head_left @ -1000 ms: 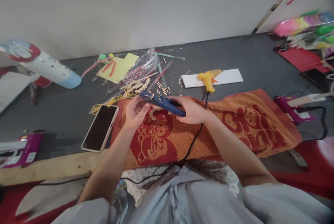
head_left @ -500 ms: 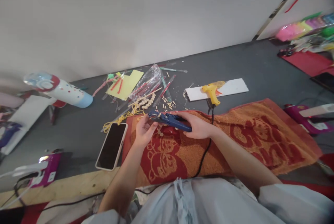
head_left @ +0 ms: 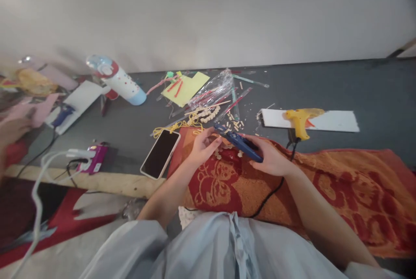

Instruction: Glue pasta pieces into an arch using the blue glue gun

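My right hand [head_left: 271, 156] is wrapped round the handles of blue pliers [head_left: 244, 145], held at a slant just above the orange and red towel [head_left: 214, 183]. My left hand [head_left: 204, 147] is at the head of the pliers, thumb and fingers drawn together there. Whatever sits between those fingers is too small to make out. Short cut stick pieces [head_left: 234, 124] lie scattered beyond the pliers, near a curved row of pale pieces [head_left: 210, 114]. A few small pale bits rest on the towel beneath my hands.
A phone [head_left: 160, 154] lies left of the towel, beside yellow string [head_left: 173, 128]. To the right, a yellow glue gun [head_left: 299, 124] rests on a white board [head_left: 338, 121]. Farther back are clear plastic wrappers [head_left: 214, 90], yellow paper [head_left: 185, 90] and a bottle [head_left: 121, 83]. A co-worker's hand [head_left: 14, 131] shows at far left.
The view has swung to the left, so the table's things appear farther right and a co-worker's hand has come into sight. My hands keep nearly the same hold at the pliers.
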### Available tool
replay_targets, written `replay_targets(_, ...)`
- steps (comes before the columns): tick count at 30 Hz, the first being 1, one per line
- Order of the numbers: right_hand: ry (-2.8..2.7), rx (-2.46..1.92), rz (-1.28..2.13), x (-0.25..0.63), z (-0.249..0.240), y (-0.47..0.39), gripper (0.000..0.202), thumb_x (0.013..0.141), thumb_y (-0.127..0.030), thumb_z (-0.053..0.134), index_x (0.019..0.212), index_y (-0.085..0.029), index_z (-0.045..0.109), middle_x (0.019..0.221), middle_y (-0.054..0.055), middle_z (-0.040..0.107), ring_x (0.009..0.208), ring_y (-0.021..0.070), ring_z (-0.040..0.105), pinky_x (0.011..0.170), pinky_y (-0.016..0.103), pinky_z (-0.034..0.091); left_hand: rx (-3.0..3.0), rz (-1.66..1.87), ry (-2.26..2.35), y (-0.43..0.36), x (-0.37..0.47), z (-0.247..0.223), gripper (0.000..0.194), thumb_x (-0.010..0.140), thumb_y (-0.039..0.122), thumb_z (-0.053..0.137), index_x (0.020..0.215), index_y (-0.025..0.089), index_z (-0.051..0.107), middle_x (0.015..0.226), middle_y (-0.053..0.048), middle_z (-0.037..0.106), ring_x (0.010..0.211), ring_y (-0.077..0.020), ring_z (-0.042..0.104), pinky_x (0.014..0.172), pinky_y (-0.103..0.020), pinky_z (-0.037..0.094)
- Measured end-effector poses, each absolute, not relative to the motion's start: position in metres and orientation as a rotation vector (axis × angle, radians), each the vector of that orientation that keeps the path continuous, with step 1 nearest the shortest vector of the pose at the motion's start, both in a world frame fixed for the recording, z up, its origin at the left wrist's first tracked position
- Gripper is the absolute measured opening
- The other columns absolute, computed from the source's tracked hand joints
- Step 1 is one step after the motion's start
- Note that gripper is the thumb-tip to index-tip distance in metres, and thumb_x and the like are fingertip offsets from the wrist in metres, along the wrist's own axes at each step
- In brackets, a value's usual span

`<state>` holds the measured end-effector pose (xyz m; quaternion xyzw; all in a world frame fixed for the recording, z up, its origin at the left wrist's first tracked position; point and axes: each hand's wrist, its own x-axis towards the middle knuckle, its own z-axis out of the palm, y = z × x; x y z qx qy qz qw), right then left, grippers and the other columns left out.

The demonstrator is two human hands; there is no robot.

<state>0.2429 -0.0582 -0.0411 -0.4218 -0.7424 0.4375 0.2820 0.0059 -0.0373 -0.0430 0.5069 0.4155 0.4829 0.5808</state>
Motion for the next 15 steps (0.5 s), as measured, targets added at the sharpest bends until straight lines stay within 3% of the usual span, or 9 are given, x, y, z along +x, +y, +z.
replay_targets(3, -1.956, -1.227, 1.217, 0.248, -0.046, -0.059, 0.074, 0.065, -0.018, 0.064, 0.137, -0.020, 0.049, 0.139, 0.014, 0.060, 0.129, 0.0326, 0.057, 0.110, 0.053, 0.042, 1.118, 1.084, 0.898, -0.040, 0.010, -0.045, 0.057, 0.067, 0.062, 0.076, 0.099, 0.019, 0.061, 0.076, -0.004, 0.072, 0.054, -0.0154, 0.067, 0.046, -0.024, 0.052)
replay_targets(6, -1.863, -1.330, 1.335, 0.252, -0.046, -0.060, 0.072, 0.066, -0.026, 0.069, 0.135, -0.022, 0.049, 0.136, 0.015, 0.061, 0.126, 0.0338, 0.059, 0.107, 0.053, 0.044, 1.088, 1.136, 0.845, -0.041, 0.014, -0.050, 0.060, 0.068, 0.061, 0.076, 0.108, 0.019, 0.060, 0.099, -0.008, 0.073, 0.058, -0.0138, 0.068, 0.051, -0.025, 0.054)
replay_targets(10, -1.710, -1.504, 1.415, 0.254, -0.039, -0.062, 0.068, 0.065, -0.026, 0.075, 0.129, -0.022, 0.050, 0.125, 0.019, 0.066, 0.116, 0.0326, 0.065, 0.106, 0.046, 0.045, 1.117, 1.170, 0.765, -0.041, 0.020, -0.059, 0.060, 0.074, 0.061, 0.072, 0.113, 0.017, 0.061, 0.097, -0.008, 0.072, 0.061, -0.0126, 0.067, 0.059, -0.026, 0.056)
replay_targets(15, -1.745, -1.637, 1.340, 0.254, -0.029, -0.062, 0.060, 0.063, -0.027, 0.075, 0.120, -0.027, 0.057, 0.103, 0.013, 0.071, 0.099, 0.0297, 0.070, 0.099, 0.045, 0.048, 1.108, 1.194, 0.733, -0.041, 0.025, -0.064, 0.052, 0.082, 0.052, 0.068, 0.121, 0.018, 0.061, 0.095, -0.007, 0.072, 0.063, -0.0109, 0.065, 0.060, -0.024, 0.054)
